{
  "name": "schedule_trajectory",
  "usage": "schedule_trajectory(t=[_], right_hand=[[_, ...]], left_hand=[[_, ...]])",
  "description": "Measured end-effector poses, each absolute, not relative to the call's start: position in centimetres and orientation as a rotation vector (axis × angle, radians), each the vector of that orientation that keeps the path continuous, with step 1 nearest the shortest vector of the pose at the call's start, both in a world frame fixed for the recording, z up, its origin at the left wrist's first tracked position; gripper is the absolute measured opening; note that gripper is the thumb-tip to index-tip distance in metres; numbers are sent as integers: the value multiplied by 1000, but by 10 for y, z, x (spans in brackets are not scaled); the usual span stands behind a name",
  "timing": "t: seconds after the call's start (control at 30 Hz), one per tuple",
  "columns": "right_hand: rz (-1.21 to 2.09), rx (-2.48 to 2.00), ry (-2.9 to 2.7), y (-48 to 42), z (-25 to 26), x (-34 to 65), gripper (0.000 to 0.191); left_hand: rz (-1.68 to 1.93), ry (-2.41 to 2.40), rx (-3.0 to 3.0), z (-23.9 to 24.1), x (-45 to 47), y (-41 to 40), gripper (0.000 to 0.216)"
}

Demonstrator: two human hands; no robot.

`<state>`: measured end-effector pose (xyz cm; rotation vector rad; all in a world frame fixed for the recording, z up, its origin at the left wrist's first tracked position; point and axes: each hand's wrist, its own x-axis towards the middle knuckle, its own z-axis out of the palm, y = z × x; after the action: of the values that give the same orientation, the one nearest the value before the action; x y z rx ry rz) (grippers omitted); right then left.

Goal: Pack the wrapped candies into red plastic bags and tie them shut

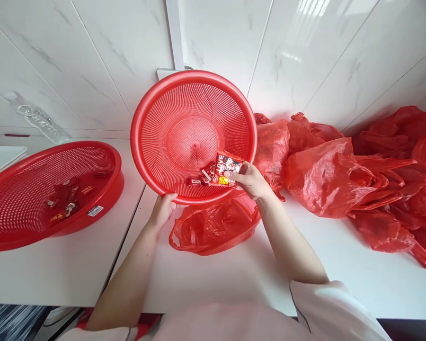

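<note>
Holding a red packet point(228, 165) at the low edge of a tipped basket point(136, 137)

The red packet is pinched by the right hand point(252, 180), with the thumb pressed on its front and the other fingers mostly hidden behind it. The near rim of the tipped basket is gripped by the left hand point(161, 210), with fingers closed on it.

The packet looks light and a bit stiff, so it should be easily lifted. Its shiny skin may be slippery, and it could be bent by a hard squeeze. It is best held by a side edge, between thumb and fingertips. The basket seems light and stiff too, but it is wide and may be tipped too far, so its thick rim is a good place to be gripped. A few small packs point(208, 174) are bunched at its low side.

Just below, a thin, floppy red bag point(213, 232) is spread on the white table point(241, 284). The table is smooth and is split by a dark gap point(124, 239). To the left, a second basket point(114, 194) is seen, with more packs point(66, 201) inside. To the right, puffy bags point(319, 180) are piled up. Behind, the wall point(216, 42) is covered in shiny white tiles with grey streaks, and a clear bottle point(44, 124) is seen beside it.
</note>
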<state>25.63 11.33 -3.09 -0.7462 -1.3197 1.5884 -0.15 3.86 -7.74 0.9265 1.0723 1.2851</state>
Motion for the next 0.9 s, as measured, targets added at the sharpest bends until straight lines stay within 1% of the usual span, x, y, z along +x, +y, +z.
schedule_trajectory(t=[0.17,0.37,0.43,0.5,0.6,0.63,0.77,0.83,0.9], right_hand=[[1473,-742,-1522,105,-23,265,46],[1415,-628,-2337,90,3,287,30],[1416,-539,-2577,89,4,288,30],[1402,-529,-2699,90,0,284,35],[1215,-725,-2660,92,-9,276,44],[1141,-795,-2598,93,-12,274,42],[888,-893,-2348,98,-23,268,21],[683,-976,-2283,101,-31,263,20],[489,-1098,-2255,104,-40,255,27]], left_hand=[[1338,1037,892,-78,-2,40,23],[1336,1061,906,-70,0,38,31],[1336,1068,919,-70,0,38,33],[1336,1057,912,-72,0,39,34],[1364,1048,868,-77,-2,40,35],[1366,1052,857,-79,-2,41,35],[1325,1050,876,-78,0,38,38],[1285,1030,892,-75,2,36,41],[1231,1013,893,-74,4,32,44]])
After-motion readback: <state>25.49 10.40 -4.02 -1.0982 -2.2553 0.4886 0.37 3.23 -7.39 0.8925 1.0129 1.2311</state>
